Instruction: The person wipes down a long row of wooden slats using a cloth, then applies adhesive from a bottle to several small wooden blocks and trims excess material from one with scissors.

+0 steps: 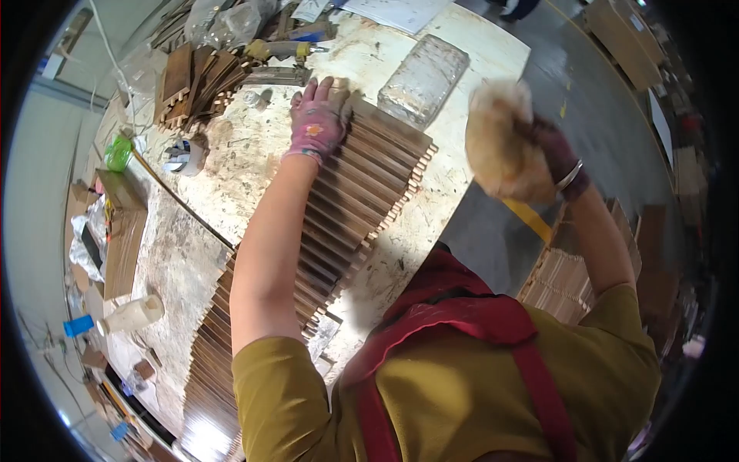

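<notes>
My left hand (317, 127), in a pink patterned glove, lies with fingers stretched out on the far end of a long row of brown wooden slats (354, 181). The slats lie side by side, and their pale notched ends form a jagged edge. Off the table's right edge, my right hand (548, 150), in a dark purplish glove, is closed on a bulky cream-coloured wad of cloth (500, 142). Motion blurs the wad, so its exact kind is unclear. My left forearm hides part of the slat row.
A wrapped block (423, 79) lies right of the slats' far end. Loose wooden pieces (192, 85) and a yellow-handled tool (277, 49) sit at the back left. A cup (185, 156), a cardboard box (125, 231) and a plastic bottle (132, 315) stand farther left. Stacked slats (558, 273) are below right.
</notes>
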{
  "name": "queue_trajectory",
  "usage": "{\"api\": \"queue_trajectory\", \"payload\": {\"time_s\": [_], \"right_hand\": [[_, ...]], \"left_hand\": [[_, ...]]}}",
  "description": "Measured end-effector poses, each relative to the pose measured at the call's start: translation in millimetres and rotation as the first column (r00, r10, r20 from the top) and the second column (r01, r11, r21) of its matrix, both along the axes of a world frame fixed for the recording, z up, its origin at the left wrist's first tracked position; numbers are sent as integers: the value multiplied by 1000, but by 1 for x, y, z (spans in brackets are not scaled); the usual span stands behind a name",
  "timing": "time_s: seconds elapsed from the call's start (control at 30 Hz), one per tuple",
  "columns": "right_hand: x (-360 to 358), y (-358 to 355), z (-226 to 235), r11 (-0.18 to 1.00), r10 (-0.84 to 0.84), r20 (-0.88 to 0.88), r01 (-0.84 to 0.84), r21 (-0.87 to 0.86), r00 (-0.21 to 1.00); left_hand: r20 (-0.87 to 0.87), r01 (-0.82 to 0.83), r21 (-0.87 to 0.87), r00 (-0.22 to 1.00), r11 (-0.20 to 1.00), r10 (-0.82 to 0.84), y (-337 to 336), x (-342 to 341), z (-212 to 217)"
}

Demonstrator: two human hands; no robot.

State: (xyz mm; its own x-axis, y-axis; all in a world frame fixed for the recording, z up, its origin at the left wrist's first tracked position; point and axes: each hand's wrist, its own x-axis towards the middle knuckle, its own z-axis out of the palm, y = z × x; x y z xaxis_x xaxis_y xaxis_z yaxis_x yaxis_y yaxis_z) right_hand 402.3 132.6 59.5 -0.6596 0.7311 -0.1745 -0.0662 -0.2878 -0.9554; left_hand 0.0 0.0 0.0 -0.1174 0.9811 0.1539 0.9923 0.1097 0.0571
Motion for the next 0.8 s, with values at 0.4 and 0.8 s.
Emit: {"api": "queue_trajectory", "payload": {"time_s": [0.4, 0.8], "right_hand": [[-234, -5, 22, -473, 462, 856, -753, 458, 231], [-288, -15, 26, -439, 532, 811, -740, 509, 242]], "left_hand": [[228, -98, 105, 971, 990, 72, -31, 190, -6], [734, -186, 116, 678, 976, 42, -29, 191, -11]]}}
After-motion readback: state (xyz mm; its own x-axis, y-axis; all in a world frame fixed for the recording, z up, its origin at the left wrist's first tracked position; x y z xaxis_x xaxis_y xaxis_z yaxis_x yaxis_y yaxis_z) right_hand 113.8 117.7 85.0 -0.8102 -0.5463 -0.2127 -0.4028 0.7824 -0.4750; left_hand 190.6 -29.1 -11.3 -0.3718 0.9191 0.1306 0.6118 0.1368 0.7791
